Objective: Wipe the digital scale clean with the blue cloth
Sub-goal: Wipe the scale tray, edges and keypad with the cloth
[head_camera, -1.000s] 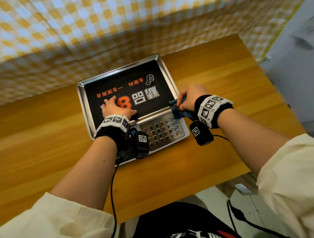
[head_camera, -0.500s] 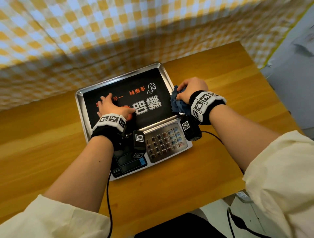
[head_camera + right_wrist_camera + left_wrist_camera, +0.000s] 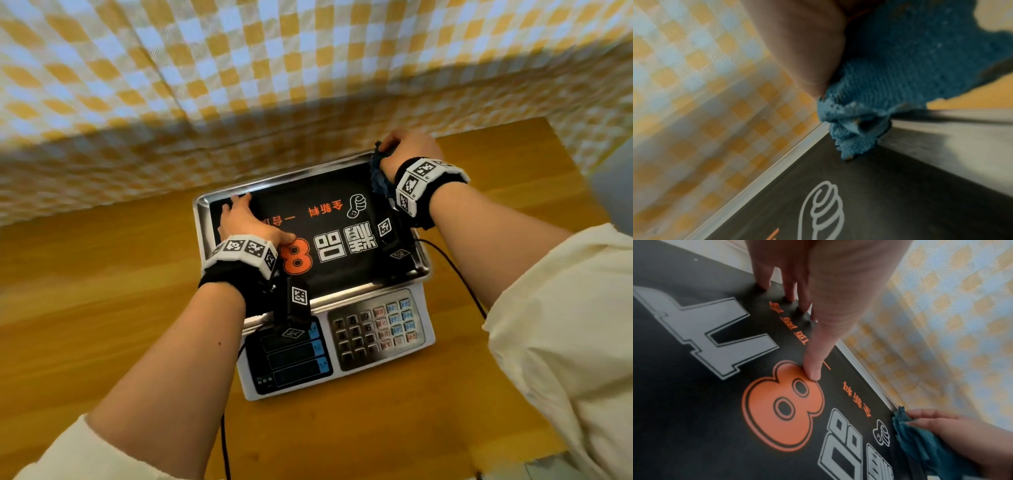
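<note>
The digital scale (image 3: pixel 373 301) sits on the wooden table, its steel pan covered by a black printed sheet (image 3: pixel 329 219) with an orange 8. My left hand (image 3: pixel 245 222) lies flat on the sheet's left part, fingers straight, thumb (image 3: pixel 813 369) touching the orange 8 (image 3: pixel 777 410). My right hand (image 3: pixel 407 150) grips the bunched blue cloth (image 3: pixel 378 180) at the pan's far right corner. The cloth (image 3: pixel 900 73) touches the steel rim (image 3: pixel 962 146) there. In the left wrist view the cloth (image 3: pixel 920 443) shows at the lower right.
A yellow and white checked cloth (image 3: pixel 239 85) hangs right behind the scale. The keypad (image 3: pixel 375 327) and display panel (image 3: pixel 291 359) face me at the scale's near side. Bare wooden table (image 3: pixel 85 291) lies left and right. Black cables (image 3: pixel 455 270) run from the wrist cameras.
My right hand has slid the blue cloth along the pan's right edge from the near corner to the far corner. The left hand has stayed on the sheet, shifting slightly further away.
</note>
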